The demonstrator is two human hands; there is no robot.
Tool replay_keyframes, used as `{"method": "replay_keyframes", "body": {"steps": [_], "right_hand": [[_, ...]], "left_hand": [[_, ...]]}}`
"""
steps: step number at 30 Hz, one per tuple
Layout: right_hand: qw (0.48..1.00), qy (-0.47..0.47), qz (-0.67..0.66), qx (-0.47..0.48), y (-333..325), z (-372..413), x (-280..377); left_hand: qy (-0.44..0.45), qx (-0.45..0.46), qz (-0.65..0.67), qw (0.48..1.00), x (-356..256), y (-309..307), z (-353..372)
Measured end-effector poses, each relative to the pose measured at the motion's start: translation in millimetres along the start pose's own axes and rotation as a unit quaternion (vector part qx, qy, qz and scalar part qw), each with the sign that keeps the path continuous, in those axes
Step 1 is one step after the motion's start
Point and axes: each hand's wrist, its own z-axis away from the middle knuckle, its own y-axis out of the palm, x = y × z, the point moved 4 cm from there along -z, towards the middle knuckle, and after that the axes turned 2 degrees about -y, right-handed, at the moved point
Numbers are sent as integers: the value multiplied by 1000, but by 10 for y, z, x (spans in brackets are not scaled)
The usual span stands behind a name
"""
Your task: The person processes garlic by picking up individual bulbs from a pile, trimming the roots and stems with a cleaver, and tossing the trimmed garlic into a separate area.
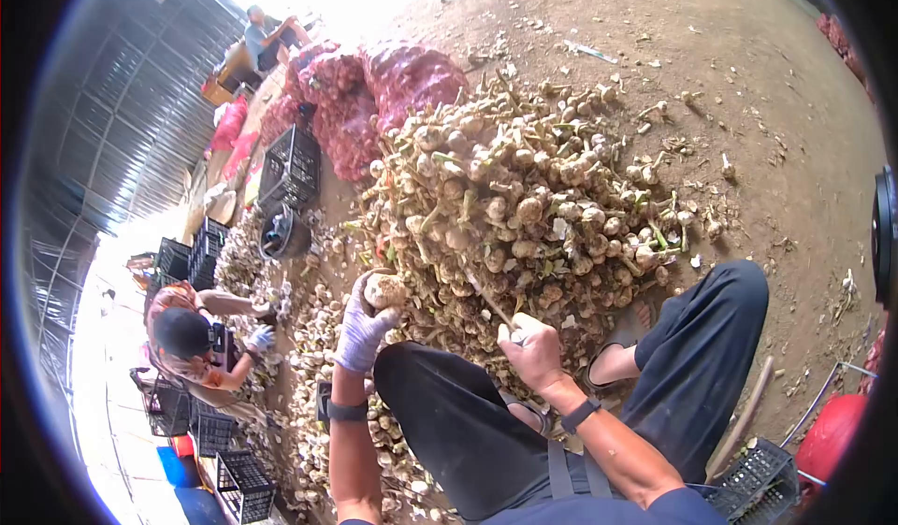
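My left hand, in a pale glove, is wrapped round a garlic bulb above my knee. My bare right hand is closed on a thin garlic stalk that points up and left towards the heap; whether a bulb is on its far end I cannot tell. A large heap of garlic with stalks lies in front of both hands. Loose garlic bulbs cover the ground left of my left arm.
A co-worker in a dark cap crouches at the left by black crates. Red net sacks, a black crate and a bucket stand beyond the heap. Another person sits at the back. A crate is at lower right.
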Motion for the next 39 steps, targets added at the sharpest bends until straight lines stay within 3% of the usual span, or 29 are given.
{"method": "replay_keyframes", "body": {"steps": [3,5,7,9,11,13,15,18,21,24,25,27,29,31,35,38,39], "right_hand": [[992,-126,8,-11,-233,4,444],[978,-207,6,-8,-323,22,564],[968,-248,39,-1,-417,42,636],[961,-266,71,-9,-501,75,618],[955,-278,103,-6,-545,103,572],[949,-283,135,7,-555,113,507],[947,-296,122,-1,-559,96,470],[950,-290,118,-4,-532,89,382],[952,-285,112,-14,-473,82,248],[955,-272,115,-33,-391,54,32],[956,-266,119,-41,-380,28,-47],[975,-125,178,-40,-409,-58,-397],[982,36,176,-63,-546,-95,-841],[985,1,142,-97,-443,-100,-783],[991,-97,24,-94,-476,-113,-256],[975,-217,41,-30,-477,-73,-108],[968,-246,48,-9,-504,-50,-45]], "left_hand": [[11,30,-76,997,-360,414,188],[9,99,-49,994,-458,794,351],[109,132,-219,960,-265,948,368],[237,120,-406,874,-96,1103,405],[326,90,-414,845,-76,1278,496],[200,103,-242,944,76,1347,477],[145,115,-185,965,187,1344,439],[184,126,-278,934,204,1352,421],[160,137,-262,942,219,1386,427],[251,147,-372,881,138,1405,447],[182,138,-322,919,132,1380,440],[38,112,-214,970,56,1389,504],[70,105,-114,985,-36,1437,579],[-1,67,-99,993,183,1415,542],[9,75,-60,995,145,1474,438],[51,46,-187,980,201,1501,426],[167,65,-351,919,135,1557,425]]}}
